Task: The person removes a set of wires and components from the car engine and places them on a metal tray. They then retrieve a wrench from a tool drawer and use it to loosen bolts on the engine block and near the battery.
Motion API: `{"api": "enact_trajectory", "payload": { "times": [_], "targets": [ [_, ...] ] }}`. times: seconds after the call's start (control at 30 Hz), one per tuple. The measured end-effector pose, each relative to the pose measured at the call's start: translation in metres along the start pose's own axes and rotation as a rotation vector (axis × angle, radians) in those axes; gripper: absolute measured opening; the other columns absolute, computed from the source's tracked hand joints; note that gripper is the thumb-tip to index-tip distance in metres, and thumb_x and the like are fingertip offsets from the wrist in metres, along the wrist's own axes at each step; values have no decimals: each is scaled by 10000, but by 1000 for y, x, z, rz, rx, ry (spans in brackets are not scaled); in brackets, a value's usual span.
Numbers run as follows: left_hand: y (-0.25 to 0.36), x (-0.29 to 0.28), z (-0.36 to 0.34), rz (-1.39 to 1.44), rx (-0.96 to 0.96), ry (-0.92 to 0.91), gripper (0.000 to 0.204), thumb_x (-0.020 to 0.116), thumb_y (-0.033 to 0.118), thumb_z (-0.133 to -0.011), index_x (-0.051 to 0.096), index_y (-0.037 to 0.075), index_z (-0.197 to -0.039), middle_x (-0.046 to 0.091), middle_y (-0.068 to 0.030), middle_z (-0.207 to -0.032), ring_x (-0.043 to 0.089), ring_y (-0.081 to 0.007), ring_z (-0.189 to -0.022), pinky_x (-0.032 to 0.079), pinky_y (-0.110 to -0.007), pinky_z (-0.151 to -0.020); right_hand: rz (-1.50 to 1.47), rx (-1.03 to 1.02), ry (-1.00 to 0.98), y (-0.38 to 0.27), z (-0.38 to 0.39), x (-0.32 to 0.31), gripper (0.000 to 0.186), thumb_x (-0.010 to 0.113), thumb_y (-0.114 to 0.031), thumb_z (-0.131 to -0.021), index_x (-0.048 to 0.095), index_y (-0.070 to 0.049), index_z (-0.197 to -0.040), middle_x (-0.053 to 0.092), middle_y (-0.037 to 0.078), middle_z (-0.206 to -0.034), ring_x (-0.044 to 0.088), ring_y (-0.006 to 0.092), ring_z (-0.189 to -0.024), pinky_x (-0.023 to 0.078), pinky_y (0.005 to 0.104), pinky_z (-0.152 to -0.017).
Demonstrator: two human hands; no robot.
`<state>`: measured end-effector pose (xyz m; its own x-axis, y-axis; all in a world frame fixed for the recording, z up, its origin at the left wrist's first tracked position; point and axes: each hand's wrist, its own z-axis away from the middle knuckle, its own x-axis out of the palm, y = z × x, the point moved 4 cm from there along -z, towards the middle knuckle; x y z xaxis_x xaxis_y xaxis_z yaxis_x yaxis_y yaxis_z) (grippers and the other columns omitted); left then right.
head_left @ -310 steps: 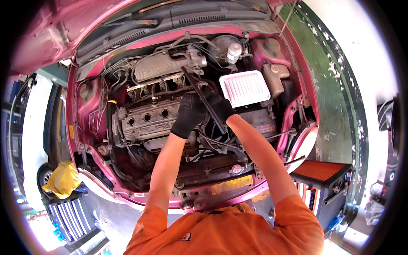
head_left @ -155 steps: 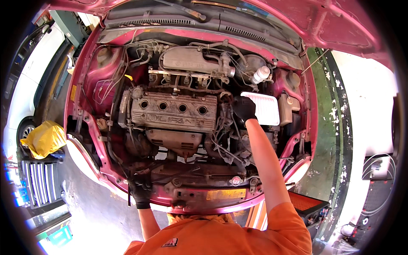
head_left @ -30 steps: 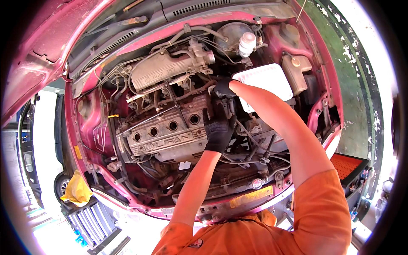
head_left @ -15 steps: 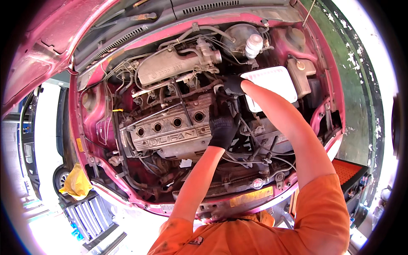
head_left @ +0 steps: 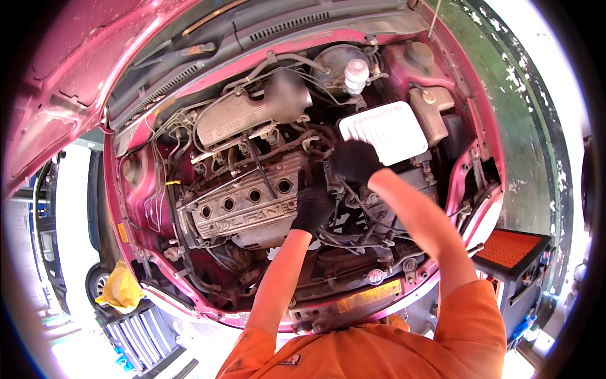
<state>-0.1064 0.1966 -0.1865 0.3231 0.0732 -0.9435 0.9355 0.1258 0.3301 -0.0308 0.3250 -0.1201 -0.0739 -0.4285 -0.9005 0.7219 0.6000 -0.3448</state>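
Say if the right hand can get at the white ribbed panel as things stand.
Likely yes: the right hand overlaps the near left corner of the white ribbed panel in view, and the rest of its top looks uncovered. Whether that hand grips something is hidden.

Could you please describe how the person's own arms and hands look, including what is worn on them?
The left hand and the right hand each wear a black glove that ends about the wrist. The forearms are bare. Short orange sleeves cover the upper arms, part of an orange top with a small patch on its front.
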Motion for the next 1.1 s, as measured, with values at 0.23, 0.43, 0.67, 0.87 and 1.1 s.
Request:
{"api": "enact_trajectory", "payload": {
  "times": [0.23,0.43,0.67,0.87,1.1],
  "targets": [
    [31,-51,-1,322,-111,90,768,607,53,-739,321,116,-1449,531,-239,-1266,522,-422,-1125,434,-473,-924,29,-660,59,37,45,78,297,575,-358,-883,696,-125,-1021,679,127,-864,664,313,-815,530,402,-744],
    [80,-131,44,414,-177,334,633,626,23,-735,481,52,-1351,629,-201,-1177,656,-318,-1012,523,-383,-831,-972,-535,108,24,117,16,226,663,-204,-828,663,-62,-1004,627,156,-798,595,319,-716,495,385,-672],
    [183,-221,92,523,99,655,585,648,-15,-742,525,28,-1312,681,-161,-1051,680,-233,-903,531,-340,-758,-374,-158,85,-34,280,-64,558,765,-448,-709,623,-10,-1023,647,224,-958,634,383,-888,488,433,-772],
    [266,-247,126,586,370,715,591,645,-3,-714,553,63,-1295,659,-187,-964,656,-312,-775,522,-380,-669,-445,-448,705,-47,346,-85,358,777,-222,-677,637,-8,-928,654,216,-873,628,397,-784,497,429,-688],
    [367,-307,149,727,745,399,545,728,88,-764,541,10,-1271,653,-177,-1118,670,-234,-950,514,-328,-835,-605,-450,825,-27,445,-161,287,750,-31,-692,655,32,-956,666,170,-848,638,216,-803,497,352,-740]
  ]
}}
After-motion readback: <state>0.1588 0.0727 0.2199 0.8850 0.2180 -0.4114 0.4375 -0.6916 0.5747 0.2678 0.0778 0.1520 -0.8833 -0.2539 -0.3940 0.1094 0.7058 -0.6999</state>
